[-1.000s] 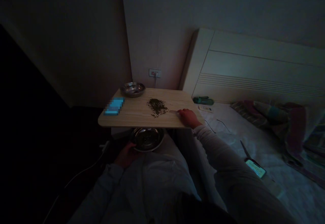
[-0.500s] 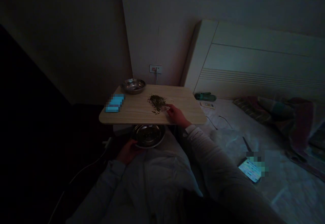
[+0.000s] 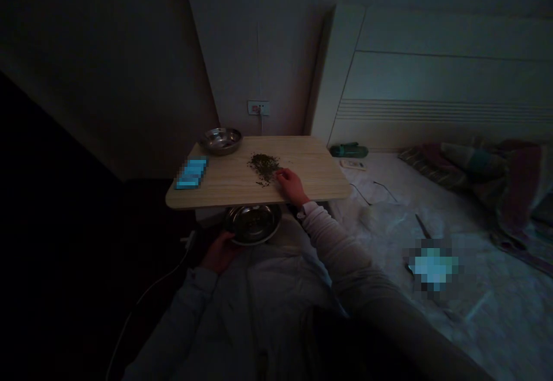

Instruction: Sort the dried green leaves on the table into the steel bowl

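Note:
My left hand point(image 3: 219, 252) grips the left rim of a shiny metal bowl point(image 3: 270, 232), held over my lap just below the table's front edge. A little dark matter seems to lie in that bowl, too dim to name. On the small wooden table point(image 3: 216, 188) is a loose pile of dark green dried bits point(image 3: 262, 164), like leaves or seeds. At the pile's right edge, my right hand point(image 3: 292, 186) is closed in a pinch with the fingertips low over the tabletop. What they pinch is too small and dim to make out.
A second metal bowl point(image 3: 222, 141) stands at the table's back left, with a lit phone point(image 3: 192, 174) before it. On the bed at right lie a green bottle point(image 3: 349, 150), a remote point(image 3: 353, 164), glasses point(image 3: 383, 190), a knife-like object point(image 3: 423, 227) and another lit phone point(image 3: 433, 267).
My right hand has shifted slightly at the pile's right edge; the pale bit at its fingertips shows less now. The whole view has tilted a little. My left hand still grips the bowl.

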The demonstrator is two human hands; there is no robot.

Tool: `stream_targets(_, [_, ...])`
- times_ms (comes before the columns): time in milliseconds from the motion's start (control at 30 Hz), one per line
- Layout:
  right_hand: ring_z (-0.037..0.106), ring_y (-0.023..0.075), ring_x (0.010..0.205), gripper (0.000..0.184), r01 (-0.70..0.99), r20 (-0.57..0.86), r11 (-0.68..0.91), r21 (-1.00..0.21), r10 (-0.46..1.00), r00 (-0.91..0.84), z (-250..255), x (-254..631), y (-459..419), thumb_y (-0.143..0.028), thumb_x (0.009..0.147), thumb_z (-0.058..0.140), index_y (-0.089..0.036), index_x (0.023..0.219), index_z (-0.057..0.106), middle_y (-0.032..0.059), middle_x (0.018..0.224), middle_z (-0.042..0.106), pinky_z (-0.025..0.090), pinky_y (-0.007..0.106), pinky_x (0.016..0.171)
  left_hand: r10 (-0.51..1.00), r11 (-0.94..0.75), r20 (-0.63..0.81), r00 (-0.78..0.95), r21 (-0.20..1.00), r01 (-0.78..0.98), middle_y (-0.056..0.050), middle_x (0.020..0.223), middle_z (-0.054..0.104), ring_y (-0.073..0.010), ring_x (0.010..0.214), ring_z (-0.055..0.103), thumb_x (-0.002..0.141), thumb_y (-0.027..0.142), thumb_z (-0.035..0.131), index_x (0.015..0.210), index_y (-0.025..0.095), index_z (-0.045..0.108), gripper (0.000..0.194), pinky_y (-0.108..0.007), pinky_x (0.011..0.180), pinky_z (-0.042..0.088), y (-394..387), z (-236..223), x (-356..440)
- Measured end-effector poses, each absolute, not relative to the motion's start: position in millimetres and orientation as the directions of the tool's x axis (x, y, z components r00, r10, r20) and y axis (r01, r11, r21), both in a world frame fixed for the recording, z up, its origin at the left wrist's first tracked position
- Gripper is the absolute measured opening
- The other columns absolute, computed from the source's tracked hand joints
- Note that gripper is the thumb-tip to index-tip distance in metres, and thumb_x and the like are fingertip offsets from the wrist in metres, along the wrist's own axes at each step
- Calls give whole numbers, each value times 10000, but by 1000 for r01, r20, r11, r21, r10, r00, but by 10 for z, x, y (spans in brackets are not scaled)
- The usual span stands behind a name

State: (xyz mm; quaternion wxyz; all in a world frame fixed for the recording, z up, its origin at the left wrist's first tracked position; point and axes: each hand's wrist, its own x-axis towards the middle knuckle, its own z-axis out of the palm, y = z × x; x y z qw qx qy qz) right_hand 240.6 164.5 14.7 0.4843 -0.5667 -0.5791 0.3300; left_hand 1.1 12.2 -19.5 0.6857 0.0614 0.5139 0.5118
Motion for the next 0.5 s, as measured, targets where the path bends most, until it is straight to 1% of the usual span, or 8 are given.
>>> stream_targets(133, [696,210,891,176,435,188,149,-888,981,49,152,2386,1638,-272,893,690,-212,1026,789,11,870,763,578,383,982,787,457,-616,-30,615,-642,-73,1098,862,-298,1012,838,756,-19,620,1268,204,734,569,-461,893,725,120,-219,5])
stream_targets(267, [727,222,952,195,484,169,154,-862,986,-13,159,2389,1649,-245,921,680,-209,1067,804,41,956,799,586,384,996,786,451,-617,-42,619,-643,-59,1024,851,-271,940,833,777,-26,621,1178,196,734,472,-450,886,726,113,-205,18])
stream_targets(367, [733,228,966,205,507,175,164,-846,984,-27,153,2396,1661,-247,935,675,-210,1083,812,43,963,808,593,392,1007,771,460,-635,-46,606,-649,-59,1005,845,-280,968,836,780,-29,616,1123,195,726,423,-455,902,725,111,-178,32])
stream_targets(500, [730,220,931,194,528,171,164,-833,985,-36,164,2392,1650,-245,947,675,-217,1076,817,38,934,809,602,385,991,757,471,-652,-43,589,-657,-83,1022,853,-311,1022,842,778,-32,610,1091,190,712,398,-470,895,731,102,-137,58])
